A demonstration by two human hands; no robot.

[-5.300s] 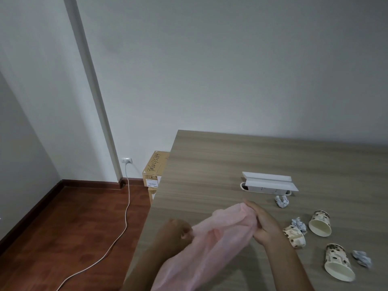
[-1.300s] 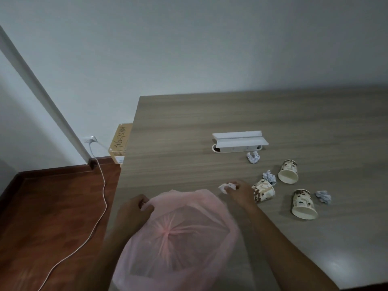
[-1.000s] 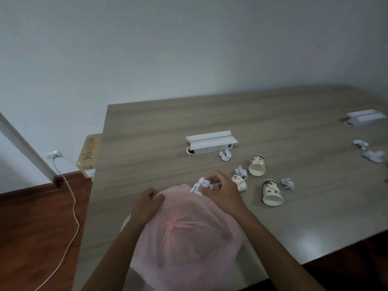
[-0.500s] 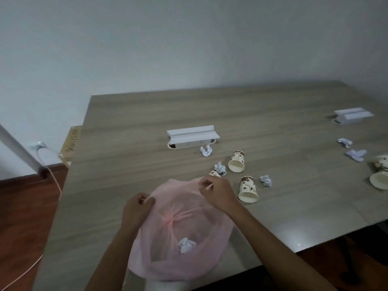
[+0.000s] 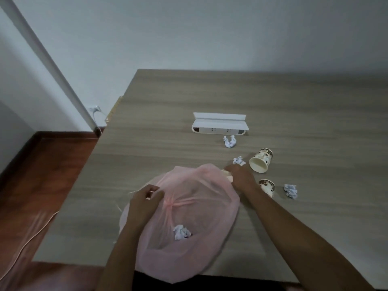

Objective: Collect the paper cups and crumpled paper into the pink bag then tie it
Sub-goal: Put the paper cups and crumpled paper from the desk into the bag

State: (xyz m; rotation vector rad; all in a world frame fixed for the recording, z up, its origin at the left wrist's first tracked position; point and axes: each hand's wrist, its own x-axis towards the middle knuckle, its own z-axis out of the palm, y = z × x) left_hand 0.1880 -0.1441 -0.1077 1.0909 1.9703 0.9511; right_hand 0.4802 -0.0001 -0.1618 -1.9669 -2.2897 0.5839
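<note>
The pink bag [image 5: 201, 190] lies open on the table's near edge with one crumpled paper [image 5: 181, 232] inside. My left hand [image 5: 144, 198] pinches the bag's left rim. At the right rim, my right hand [image 5: 239, 177] is closed over a paper cup [image 5: 228, 175], which is mostly hidden under the fingers. A second cup [image 5: 261, 160] lies on its side just beyond. A third cup [image 5: 267, 186] is partly hidden behind my right forearm. Loose crumpled papers lie at the far side [image 5: 230, 141], by the cup [image 5: 239, 160] and to the right [image 5: 290, 191].
A white socket box [image 5: 219, 123] with its lid up sits behind the cups on the wooden table [image 5: 168, 114]. The table's left edge drops to a red-brown floor [image 5: 42, 175] with a white cable [image 5: 27, 242]. A wall outlet [image 5: 94, 109] is at the left.
The crumpled paper that my right hand held now lies inside the bag. My right hand has gone to the cup beside the bag's rim. The left hand keeps its hold; the view swung left.
</note>
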